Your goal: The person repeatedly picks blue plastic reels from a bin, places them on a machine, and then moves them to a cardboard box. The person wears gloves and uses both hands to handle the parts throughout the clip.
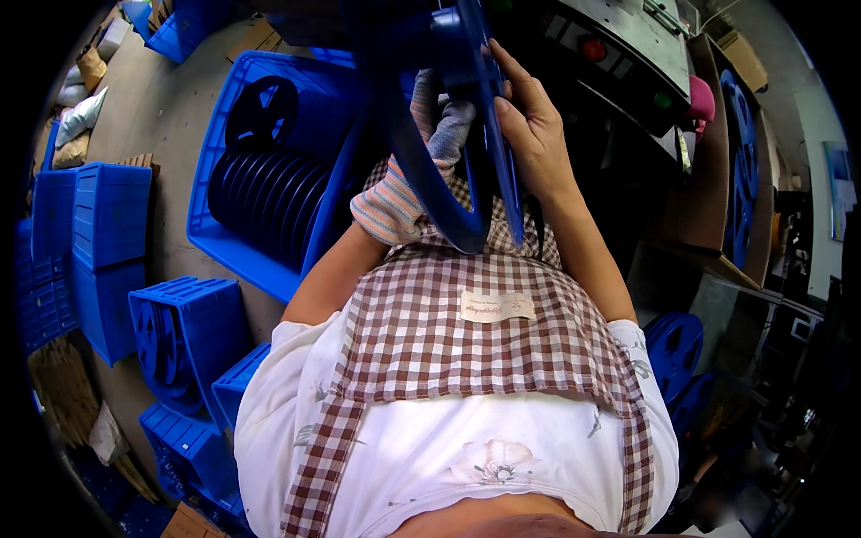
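Note:
A large blue plastic reel (pixel 509 179) stands nearly edge-on in front of my chest, its two flanges apart. My left hand (pixel 408 184), in a striped knit glove, reaches in at its left flange. Those gloved fingers are curled at the reel, and part of the grip is hidden behind the flange. On the other side, my bare right hand (pixel 538 134) grips the right flange, thumb and fingertips against its face. The upper part of the reel lies in dark shadow near a metal hub (pixel 444 22).
At left, a blue crate (pixel 202 193) holds a row of dark reels. More blue crates (pixel 112 215) are stacked farther left. A machine panel with a red button (pixel 593 48) stands at upper right, beside a cardboard box (pixel 762 224) containing blue reels.

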`<control>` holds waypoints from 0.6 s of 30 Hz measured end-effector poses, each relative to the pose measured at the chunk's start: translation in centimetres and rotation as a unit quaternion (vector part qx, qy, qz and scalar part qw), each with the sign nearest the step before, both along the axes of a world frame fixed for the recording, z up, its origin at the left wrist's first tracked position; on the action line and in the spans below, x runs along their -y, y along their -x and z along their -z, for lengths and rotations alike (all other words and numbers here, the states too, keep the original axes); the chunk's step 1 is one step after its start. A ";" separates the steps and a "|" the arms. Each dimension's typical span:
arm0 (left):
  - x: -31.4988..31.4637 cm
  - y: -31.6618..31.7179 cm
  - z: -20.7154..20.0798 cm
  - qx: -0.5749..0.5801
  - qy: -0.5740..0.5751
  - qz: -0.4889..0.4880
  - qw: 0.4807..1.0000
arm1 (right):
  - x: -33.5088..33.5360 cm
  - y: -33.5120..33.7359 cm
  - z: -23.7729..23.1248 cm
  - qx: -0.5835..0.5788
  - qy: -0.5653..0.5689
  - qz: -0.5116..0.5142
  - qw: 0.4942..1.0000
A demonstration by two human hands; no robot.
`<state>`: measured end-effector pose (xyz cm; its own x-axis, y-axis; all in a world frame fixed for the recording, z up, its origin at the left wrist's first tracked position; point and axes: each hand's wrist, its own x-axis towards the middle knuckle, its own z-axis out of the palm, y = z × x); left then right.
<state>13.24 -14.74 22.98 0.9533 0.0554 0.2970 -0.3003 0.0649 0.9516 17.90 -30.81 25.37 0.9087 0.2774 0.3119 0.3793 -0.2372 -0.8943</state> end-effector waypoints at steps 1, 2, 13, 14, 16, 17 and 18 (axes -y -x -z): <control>0.0 0.1 0.0 0.000 -0.002 0.004 1.000 | 0.3 0.0 -0.3 0.007 0.014 0.000 1.000; 0.0 0.2 -0.2 0.000 -0.002 0.005 1.000 | 0.6 0.0 -0.7 0.015 0.027 -0.001 1.000; -0.5 -5.6 -3.2 -0.038 0.157 0.244 0.956 | 9.3 -0.4 -11.7 0.035 0.231 -0.010 0.972; -0.7 -7.3 -4.1 -0.035 0.180 0.288 0.940 | 10.5 -1.0 -12.8 0.044 0.249 -0.010 0.967; -0.7 -11.8 -6.0 -0.028 0.218 0.386 0.896 | 12.5 -2.9 -14.1 0.083 0.272 0.026 0.958; -0.9 -14.8 -7.0 -0.016 0.234 0.433 0.870 | 13.7 -4.7 -14.3 0.100 0.303 0.054 0.946; -0.7 -18.1 -7.6 -0.008 0.244 0.486 0.839 | 14.9 -6.6 -14.4 0.116 0.336 0.089 0.930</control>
